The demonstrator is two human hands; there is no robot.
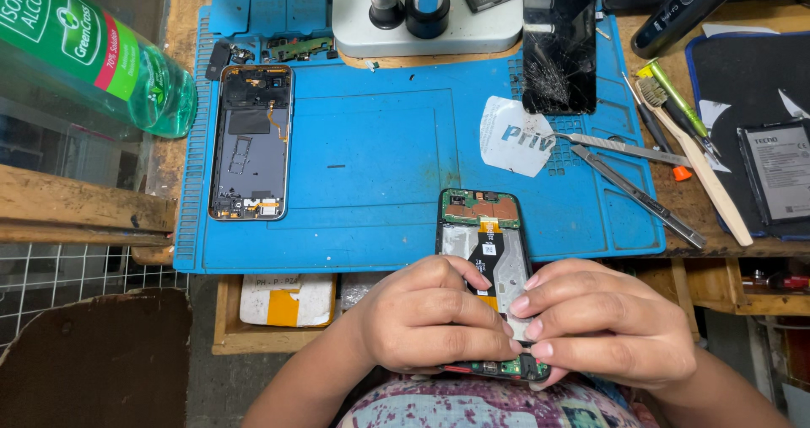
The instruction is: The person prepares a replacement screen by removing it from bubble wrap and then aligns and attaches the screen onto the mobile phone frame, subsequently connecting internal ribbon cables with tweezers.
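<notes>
**Holding an opened phone at the mat's near edge**

Gripping from both sides, I see my left hand (434, 317) and right hand (603, 323) clamped on the opened black smartphone with exposed green circuit boards (488, 251), its long axis pointing away from me, over the blue silicone work mat (380, 158).

blue work mat (380, 154), green bottle (101, 57), black cracked screen (558, 40)

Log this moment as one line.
left hand: holds opened phone | right hand: fingertips on phone's lower end | blue mat: second phone frame

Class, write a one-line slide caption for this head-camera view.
Left hand and right hand hold an opened phone over a blue repair mat.
</notes>
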